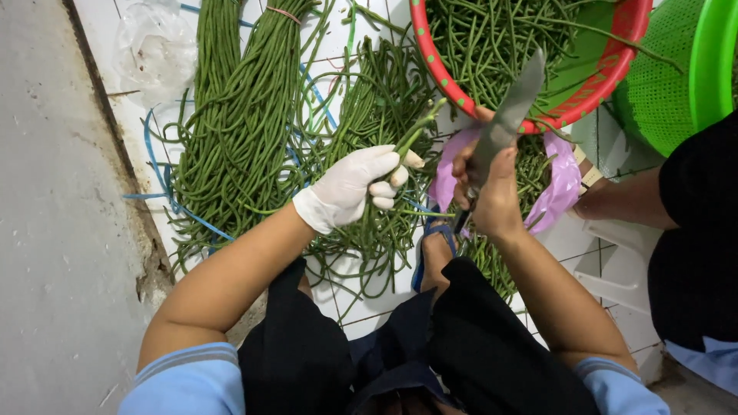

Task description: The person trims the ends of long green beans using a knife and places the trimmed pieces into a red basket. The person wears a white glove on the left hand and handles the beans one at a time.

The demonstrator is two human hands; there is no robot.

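Pinching a few long beans [411, 138] in my gloved left hand [350, 187] just below the red basket [607, 73], I present their ends; my right hand [492, 192] is wrapped tight around the knife [509, 115], blade up beside them for trimming.

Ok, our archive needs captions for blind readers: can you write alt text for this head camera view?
A person's white-gloved left hand holds a few long green beans while the bare right hand grips a large steel knife. Bundled long beans lie on the white tiled floor beside a red plastic basket of beans.
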